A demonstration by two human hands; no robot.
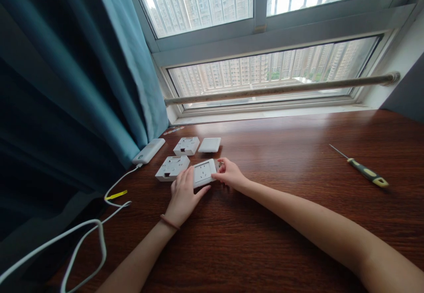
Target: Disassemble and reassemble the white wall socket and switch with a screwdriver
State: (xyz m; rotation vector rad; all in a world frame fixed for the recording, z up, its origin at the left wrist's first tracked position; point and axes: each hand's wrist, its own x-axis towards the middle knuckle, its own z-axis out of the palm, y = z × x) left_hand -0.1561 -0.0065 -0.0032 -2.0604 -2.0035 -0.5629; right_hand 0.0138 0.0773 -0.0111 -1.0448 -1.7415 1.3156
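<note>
Head view: white socket panel [202, 173] sits left of centre over the dark wood table [281, 151], face up and slightly tilted; can't tell if its underside touches the wood. Rectangular, raised frame, recessed face with a dark outline and a few dark pin slots. Left hand [183, 195] has it: fingers together along its left end, thumb spread off toward the near edge, panel held between. Right hand [232, 174] is at the right end, thumb against the edge, forefinger curled beyond it near small brassy bits [220, 165], too small to identify. Can't tell whether the right fingers are clamped on panel or bits. Containers: two white boxes, the near box [172, 168] just beside the left fingers, the far box [186, 146] behind it. Both show slots and small holes on top plus a dark notch in the near wall; contents too small to tell. White plate [210, 145] lies flat right of the far box. Screwdriver [367, 172] well apart, far right.
</note>
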